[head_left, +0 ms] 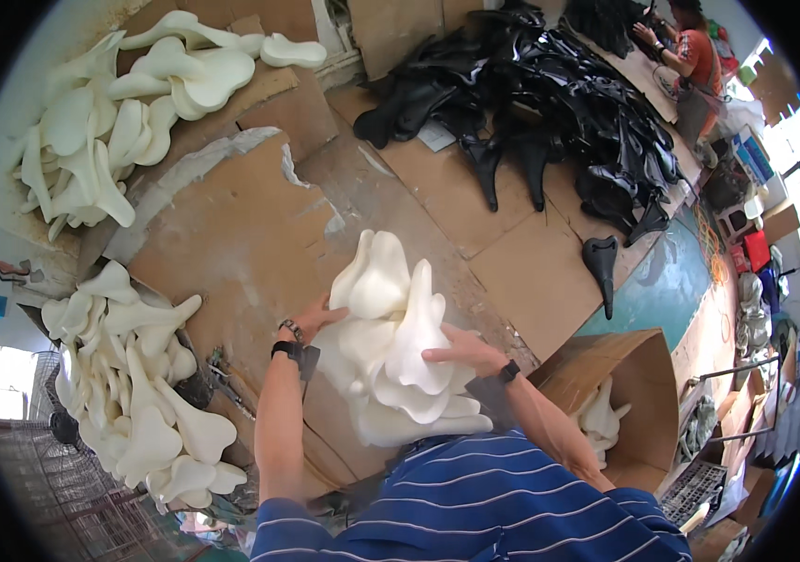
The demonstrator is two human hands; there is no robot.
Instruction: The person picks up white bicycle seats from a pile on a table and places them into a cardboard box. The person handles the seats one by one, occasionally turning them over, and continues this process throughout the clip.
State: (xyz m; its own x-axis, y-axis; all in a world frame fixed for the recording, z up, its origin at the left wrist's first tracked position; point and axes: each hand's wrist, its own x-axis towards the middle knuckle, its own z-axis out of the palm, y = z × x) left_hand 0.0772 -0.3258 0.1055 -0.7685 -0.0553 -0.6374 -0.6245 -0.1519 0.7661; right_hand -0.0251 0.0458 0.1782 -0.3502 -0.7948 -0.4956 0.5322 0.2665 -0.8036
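Note:
A stack of cream-white foam bicycle saddle pads (409, 351) stands upright in front of my body, close to my shirt. My left hand (323, 318) is against its left side, fingers partly hidden behind the foam. From the right, my right hand (463, 350) presses on the pads with its fingers laid over one of them. The stack is held between both hands. How many pads it contains, and what lies under it, I cannot tell.
More white saddle pads lie heaped at the far left (91, 131) and near left (138, 393). Black saddles (550, 103) pile up on cardboard (503, 272) at the far right. An open cardboard box (648, 393) with pads stands near right. Another person (690, 66) works behind the black pile.

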